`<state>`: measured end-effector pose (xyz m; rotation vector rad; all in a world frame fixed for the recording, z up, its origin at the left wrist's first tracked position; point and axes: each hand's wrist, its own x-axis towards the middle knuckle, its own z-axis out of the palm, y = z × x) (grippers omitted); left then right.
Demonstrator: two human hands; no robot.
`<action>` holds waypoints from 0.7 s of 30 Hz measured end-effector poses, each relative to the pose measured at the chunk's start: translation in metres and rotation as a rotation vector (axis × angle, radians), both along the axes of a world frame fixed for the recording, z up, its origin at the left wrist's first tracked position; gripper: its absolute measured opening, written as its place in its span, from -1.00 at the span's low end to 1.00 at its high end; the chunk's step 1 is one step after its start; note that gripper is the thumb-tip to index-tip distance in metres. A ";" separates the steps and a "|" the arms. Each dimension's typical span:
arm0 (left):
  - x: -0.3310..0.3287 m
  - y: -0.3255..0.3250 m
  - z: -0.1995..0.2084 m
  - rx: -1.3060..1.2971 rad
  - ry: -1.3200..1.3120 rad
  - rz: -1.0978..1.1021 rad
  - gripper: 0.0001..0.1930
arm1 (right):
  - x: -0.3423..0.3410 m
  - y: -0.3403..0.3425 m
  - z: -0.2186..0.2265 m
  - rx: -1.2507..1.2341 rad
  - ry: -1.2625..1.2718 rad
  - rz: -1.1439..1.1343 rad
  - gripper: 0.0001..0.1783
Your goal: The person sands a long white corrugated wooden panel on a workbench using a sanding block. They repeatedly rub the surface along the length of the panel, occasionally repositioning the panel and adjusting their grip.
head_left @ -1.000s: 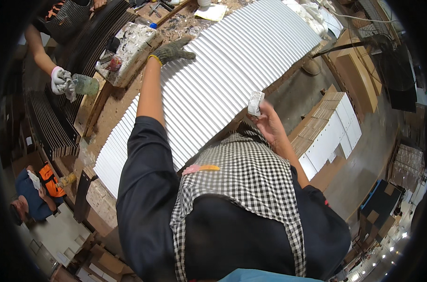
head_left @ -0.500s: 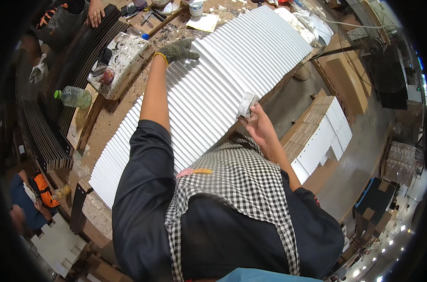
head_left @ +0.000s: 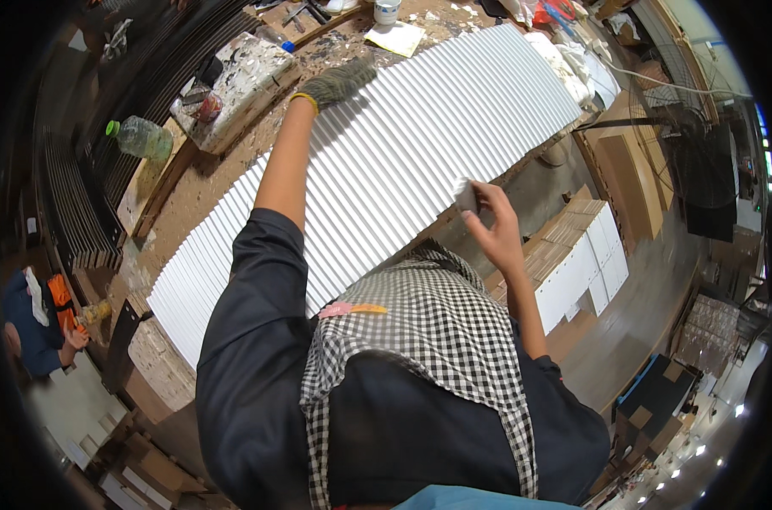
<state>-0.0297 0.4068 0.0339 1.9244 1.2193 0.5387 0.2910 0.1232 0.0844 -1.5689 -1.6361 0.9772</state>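
Note:
A long row of white slats (head_left: 403, 144) lies side by side across the workbench in front of me. My left hand (head_left: 339, 85), in a grey knit glove with a yellow cuff, lies over the slats' far ends with its fingers stretched out. Bare, my right hand (head_left: 495, 223) pinches a small grey-white pad (head_left: 466, 197), which looks like a sanding pad. It is at the slats' near ends, right of the middle; whether it touches them I cannot tell.
Left of the slats stand a paint-spattered block (head_left: 241, 85), a green-capped bottle (head_left: 139, 138) and stacked dark strips (head_left: 76, 204). A white cup (head_left: 386, 10) and paper (head_left: 394, 38) are at the back. A fan (head_left: 688, 127) and stacked white-faced boards (head_left: 573, 263) are on the right. Another person (head_left: 33, 327) is at lower left.
A slat that stood raised between my hands now lies level with the others. My left hand has flattened over the far ends, and my right hand has shifted slightly right with the pad.

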 end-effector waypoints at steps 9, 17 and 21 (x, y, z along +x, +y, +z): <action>-0.106 -0.123 -0.094 0.027 0.751 0.390 -0.41 | -0.052 0.110 -0.062 0.536 -0.752 0.522 -0.38; -0.093 -0.133 -0.076 0.152 0.684 0.509 -0.45 | -0.172 0.305 -0.091 0.502 -0.984 0.590 -0.48; -0.096 -0.132 -0.083 0.144 0.679 0.521 -0.42 | -0.155 0.284 -0.089 0.595 -0.860 0.553 -0.47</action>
